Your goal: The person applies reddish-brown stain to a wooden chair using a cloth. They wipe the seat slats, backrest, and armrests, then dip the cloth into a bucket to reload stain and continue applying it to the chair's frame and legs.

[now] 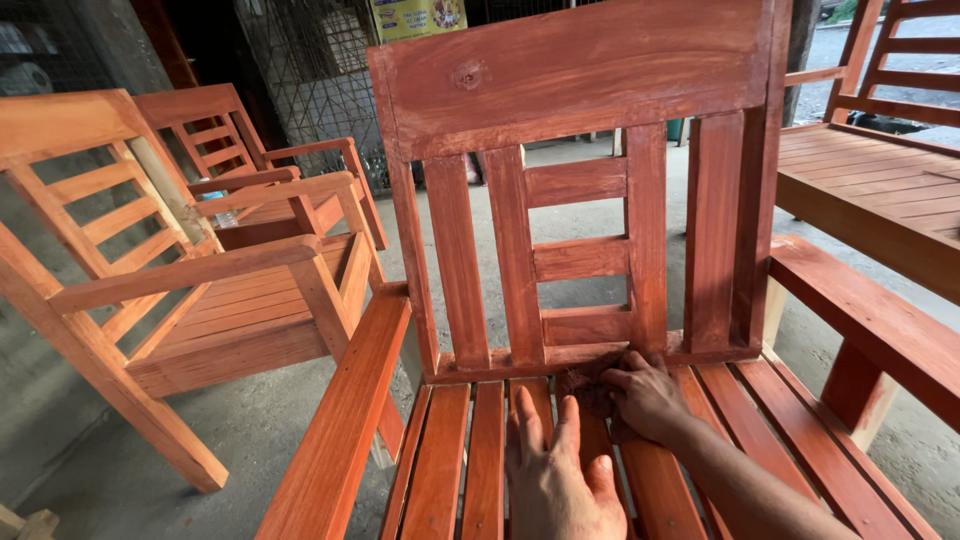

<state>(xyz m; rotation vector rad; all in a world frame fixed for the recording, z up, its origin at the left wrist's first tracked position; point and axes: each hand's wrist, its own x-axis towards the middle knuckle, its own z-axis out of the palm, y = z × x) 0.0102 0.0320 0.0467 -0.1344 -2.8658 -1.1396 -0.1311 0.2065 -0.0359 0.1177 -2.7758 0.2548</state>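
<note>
A reddish-brown stained wooden armchair [580, 70] stands right in front of me, its slatted back upright and its slatted seat [470, 450] below. My left hand [555, 475] lies flat on the seat slats, fingers spread. My right hand [645, 395] is closed on a dark reddish rag [585, 390] pressed against the slats at the back of the seat, just under the backrest's lower rail.
Two more stained armchairs [200, 270] stand to the left on the concrete floor [260, 420]. A wooden bench [870, 190] stands at the right, another chair back behind it. Wire mesh [310, 70] closes the background.
</note>
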